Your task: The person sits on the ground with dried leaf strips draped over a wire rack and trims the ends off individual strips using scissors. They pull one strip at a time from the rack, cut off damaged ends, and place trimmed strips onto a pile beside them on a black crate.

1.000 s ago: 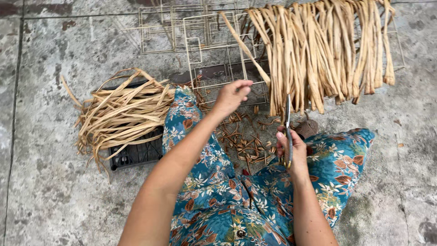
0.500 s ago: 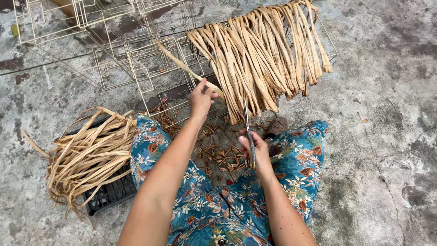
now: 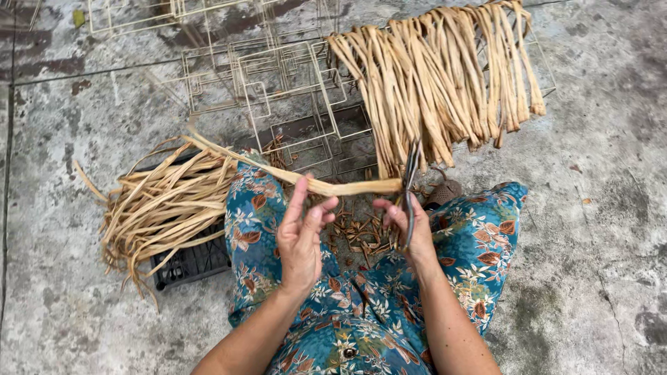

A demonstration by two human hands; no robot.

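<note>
Tan straw strips (image 3: 445,83); blue floral trousers (image 3: 361,319); grey floor (image 3: 597,243).

Dry, matt straw-coloured fibre strips (image 3: 431,90) lay over thin metal wire frames (image 3: 278,83) on rough, stained concrete floor (image 3: 597,208), beside patterned cloth trousers (image 3: 361,312).

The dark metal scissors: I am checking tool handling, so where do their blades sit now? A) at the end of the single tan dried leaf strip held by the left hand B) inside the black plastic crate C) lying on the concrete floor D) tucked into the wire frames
A: the dark metal scissors in the right hand meet the end of the single tan dried leaf strip that the left hand holds across the lap.
</note>
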